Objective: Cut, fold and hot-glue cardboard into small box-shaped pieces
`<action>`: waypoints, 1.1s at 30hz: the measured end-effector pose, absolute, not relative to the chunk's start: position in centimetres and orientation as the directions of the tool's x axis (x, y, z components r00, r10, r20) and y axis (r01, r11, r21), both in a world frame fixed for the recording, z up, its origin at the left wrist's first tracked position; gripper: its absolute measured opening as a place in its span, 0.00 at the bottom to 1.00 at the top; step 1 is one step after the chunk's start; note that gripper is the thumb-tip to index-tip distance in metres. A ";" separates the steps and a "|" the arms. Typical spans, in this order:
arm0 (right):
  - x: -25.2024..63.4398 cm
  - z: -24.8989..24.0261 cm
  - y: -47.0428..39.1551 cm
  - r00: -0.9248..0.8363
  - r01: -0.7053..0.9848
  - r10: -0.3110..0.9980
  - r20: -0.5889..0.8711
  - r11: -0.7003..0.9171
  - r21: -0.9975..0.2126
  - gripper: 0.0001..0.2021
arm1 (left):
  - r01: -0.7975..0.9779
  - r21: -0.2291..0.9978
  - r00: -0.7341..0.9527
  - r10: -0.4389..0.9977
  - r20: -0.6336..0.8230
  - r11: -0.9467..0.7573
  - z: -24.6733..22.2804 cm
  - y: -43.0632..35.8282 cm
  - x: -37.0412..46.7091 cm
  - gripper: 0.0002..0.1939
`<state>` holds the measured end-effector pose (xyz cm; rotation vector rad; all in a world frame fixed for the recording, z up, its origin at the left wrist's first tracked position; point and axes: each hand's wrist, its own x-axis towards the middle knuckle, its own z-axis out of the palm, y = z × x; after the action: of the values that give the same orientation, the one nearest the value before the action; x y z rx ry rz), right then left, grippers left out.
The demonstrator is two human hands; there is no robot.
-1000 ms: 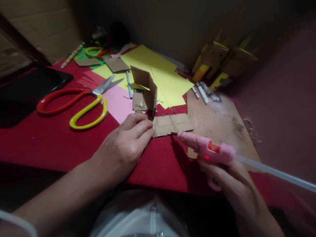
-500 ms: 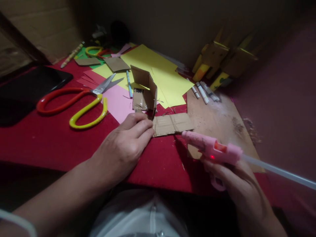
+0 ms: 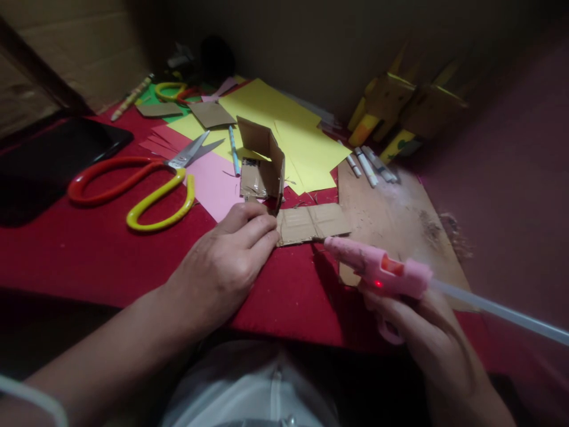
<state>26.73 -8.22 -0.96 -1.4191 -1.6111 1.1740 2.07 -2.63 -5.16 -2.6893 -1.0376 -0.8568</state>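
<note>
My left hand (image 3: 235, 255) is closed on the near left end of a folded cardboard piece (image 3: 311, 224), pressing it against the red tabletop (image 3: 275, 296). One flap lies flat to the right of my fingers, and the other panels stand up behind them. In my right hand (image 3: 418, 320) is a pink hot glue gun (image 3: 377, 264) with a red light on its side. A long clear glue stick (image 3: 498, 311) sticks out of its back. The gun's nozzle points left, at the near edge of the flat flap; whether it touches is hard to tell.
Scissors (image 3: 173, 169) with red and yellow handles lie open to the left, beside a black tablet-like slab (image 3: 57, 160). Yellow paper (image 3: 306, 142) and pink paper (image 3: 213, 187) spread behind. White-capped markers (image 3: 367, 166) rest on a brown board (image 3: 400, 225); cardboard figures (image 3: 382, 107) stand behind.
The glue gun has shifted slightly left along the near edge of the cardboard flap. My left hand keeps its hold, and the view has moved a little.
</note>
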 end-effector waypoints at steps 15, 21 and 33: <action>26.4 -0.8 -8.1 -0.202 0.393 0.976 -0.085 0.001 -0.919 0.20 | 0.643 0.064 0.605 0.558 0.569 -0.763 -5.1 -2.5 2.1 0.13; 25.6 -0.7 -8.2 -0.235 0.420 0.968 -0.093 0.014 -0.907 0.21 | 0.639 0.066 0.610 0.556 0.565 -0.767 -5.2 -2.5 2.1 0.13; 24.7 -0.7 -8.0 -0.327 0.471 0.942 -0.078 0.091 -0.877 0.23 | 0.644 0.080 0.598 0.566 0.567 -0.761 -5.3 -2.7 2.1 0.14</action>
<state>24.65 -7.99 -0.69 -1.3846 -1.8533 1.1767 2.12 -2.71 -5.34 -2.6884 -1.0228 -0.8831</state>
